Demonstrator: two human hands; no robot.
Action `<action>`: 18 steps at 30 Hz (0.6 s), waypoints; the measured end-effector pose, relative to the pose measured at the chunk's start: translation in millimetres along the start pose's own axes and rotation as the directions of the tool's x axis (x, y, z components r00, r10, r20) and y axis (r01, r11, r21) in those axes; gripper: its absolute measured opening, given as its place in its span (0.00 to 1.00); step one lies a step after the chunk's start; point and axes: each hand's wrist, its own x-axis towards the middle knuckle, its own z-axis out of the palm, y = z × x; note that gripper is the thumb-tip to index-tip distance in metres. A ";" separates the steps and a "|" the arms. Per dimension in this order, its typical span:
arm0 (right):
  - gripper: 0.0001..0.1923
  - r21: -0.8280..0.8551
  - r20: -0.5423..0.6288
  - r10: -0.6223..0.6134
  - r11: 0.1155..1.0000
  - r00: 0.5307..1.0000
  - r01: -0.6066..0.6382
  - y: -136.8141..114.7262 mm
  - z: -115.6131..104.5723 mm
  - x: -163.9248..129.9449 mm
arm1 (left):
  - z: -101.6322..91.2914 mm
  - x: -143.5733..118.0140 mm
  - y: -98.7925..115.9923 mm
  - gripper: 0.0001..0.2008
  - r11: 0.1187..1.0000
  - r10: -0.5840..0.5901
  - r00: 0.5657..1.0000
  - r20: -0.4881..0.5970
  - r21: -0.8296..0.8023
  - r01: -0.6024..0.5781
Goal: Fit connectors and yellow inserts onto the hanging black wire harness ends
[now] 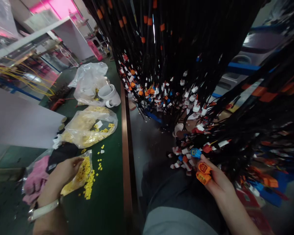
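Left hand [63,171]: fingers closed into a clear bag of small yellow clips [79,178] on the green table [107,182].
Right hand [217,182]: pinches two orange connectors [203,173] at the hanging black wire harness [210,81], right of the table.
Nearby: white mug [110,95].

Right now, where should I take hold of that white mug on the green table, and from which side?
Grip the white mug by its handle, coming from the near side. The mug lies tipped over, with its mouth toward the clear plastic bag and the handle loop facing the person, so the handle is probably the freest part to hook fingers through.
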 end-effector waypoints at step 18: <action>0.10 -0.021 -0.070 0.015 1.000 0.997 -0.017 -1.8 -14.3 5.2 | -136.9 211.6 80.8 0.22 0.967 0.140 0.877 -0.460 -0.128 -0.221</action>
